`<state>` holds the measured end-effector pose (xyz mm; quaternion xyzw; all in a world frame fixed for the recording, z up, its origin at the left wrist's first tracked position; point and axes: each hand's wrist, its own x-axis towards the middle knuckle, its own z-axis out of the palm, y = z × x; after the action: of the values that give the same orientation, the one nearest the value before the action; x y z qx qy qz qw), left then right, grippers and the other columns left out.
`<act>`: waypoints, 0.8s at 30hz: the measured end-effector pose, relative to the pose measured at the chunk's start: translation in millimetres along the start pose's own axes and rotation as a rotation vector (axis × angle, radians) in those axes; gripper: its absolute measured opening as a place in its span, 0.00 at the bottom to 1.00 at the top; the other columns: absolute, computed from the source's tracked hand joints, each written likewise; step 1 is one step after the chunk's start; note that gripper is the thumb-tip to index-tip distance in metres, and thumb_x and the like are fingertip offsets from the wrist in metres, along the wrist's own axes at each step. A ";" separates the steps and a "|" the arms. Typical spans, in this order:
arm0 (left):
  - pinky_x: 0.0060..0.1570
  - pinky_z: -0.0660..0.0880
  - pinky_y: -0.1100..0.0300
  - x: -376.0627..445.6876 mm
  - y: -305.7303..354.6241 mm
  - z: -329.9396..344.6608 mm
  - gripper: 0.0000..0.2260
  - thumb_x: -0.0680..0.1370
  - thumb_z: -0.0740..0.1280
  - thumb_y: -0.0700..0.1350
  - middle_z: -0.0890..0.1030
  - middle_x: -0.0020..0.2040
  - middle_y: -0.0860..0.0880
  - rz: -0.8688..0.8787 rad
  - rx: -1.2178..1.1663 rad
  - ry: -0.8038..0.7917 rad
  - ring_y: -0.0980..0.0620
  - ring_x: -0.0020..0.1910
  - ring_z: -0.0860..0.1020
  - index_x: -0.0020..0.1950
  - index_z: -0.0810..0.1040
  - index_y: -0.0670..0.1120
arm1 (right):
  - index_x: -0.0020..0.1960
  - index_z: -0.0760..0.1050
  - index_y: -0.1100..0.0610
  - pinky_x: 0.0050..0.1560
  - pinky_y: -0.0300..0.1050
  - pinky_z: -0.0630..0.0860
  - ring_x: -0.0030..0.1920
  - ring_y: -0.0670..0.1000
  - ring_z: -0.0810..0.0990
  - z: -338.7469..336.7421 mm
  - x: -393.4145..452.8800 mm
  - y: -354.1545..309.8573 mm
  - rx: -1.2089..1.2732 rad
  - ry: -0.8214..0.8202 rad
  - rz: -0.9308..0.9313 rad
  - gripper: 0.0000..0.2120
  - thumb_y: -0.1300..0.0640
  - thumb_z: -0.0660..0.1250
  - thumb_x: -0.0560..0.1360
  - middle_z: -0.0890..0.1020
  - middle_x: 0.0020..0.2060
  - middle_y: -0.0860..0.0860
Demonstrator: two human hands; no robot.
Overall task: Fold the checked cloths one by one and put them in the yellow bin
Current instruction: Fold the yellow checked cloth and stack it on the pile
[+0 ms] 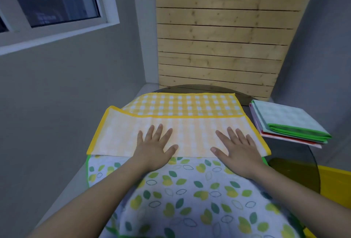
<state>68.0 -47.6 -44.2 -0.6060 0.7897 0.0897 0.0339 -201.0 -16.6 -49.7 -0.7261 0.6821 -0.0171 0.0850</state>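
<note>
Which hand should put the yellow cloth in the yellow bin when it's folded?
Probably the right hand. The yellow bin sits at the table's right edge, close beside that arm, while the left hand would have to cross over. Both hands now press flat on the yellow cloth.

A round table [296,163] stands near the far wall. A half-folded cloth [171,124] lies across its middle, its near part doubled over toward the far side. The left hand [153,148] and right hand [237,152] rest flat on that doubled part, side by side. A stack of cloths [290,122] sits at the table's right edge. A bin [334,179] stands right of the table, nearer. A leaf-print cloth [190,190] lies under the forearms on the near side.
</note>
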 end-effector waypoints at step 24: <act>0.73 0.36 0.42 -14.8 -29.4 0.8 0.29 0.78 0.44 0.65 0.40 0.78 0.54 -0.001 -0.015 0.063 0.52 0.77 0.38 0.77 0.42 0.58 | 0.75 0.41 0.39 0.75 0.52 0.37 0.76 0.50 0.37 5.1 20.3 -90.1 -0.007 -0.057 -0.231 0.27 0.36 0.40 0.77 0.41 0.77 0.47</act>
<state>100.2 -40.7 -45.5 -0.6093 0.7892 0.0763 0.0044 -109.9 -31.3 -43.4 -0.8004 0.5911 -0.0036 0.0993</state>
